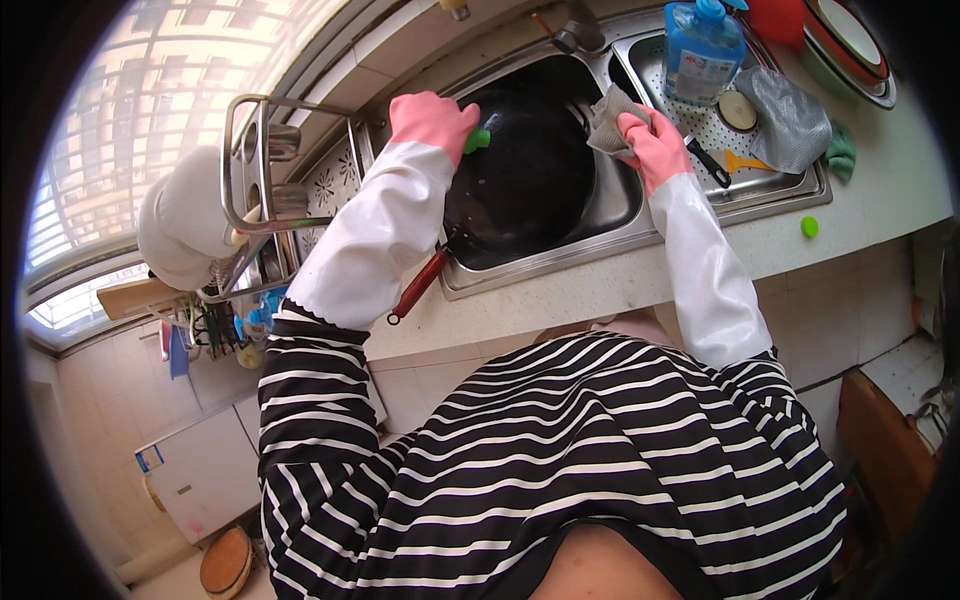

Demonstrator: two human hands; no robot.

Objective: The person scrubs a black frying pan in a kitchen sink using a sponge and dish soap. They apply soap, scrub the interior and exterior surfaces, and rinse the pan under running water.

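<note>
My left hand [427,124], in a pink rubber glove with a long white cuff, is closed over the left side of the sink. A bright green bottle neck [477,140] sticks out of its grip; the fist hides the rest of that thing. Beneath lies a black wok [525,176] in the left sink basin [619,191], its red-brown handle [421,285] reaching over the counter's front edge. My right hand [654,142], gloved likewise, pinches a crumpled grey scouring cloth [613,124] above the basin's right rim.
On the perforated drainboard [652,64] stand a blue detergent bottle [703,56], a round lid [737,111], a black-handled tool [709,161], a yellow scraper [744,162] and a grey cloth [784,120]. A green cap [809,226] lies on the counter. Left is a metal rack [240,165]; stacked basins [847,49] stand right.
</note>
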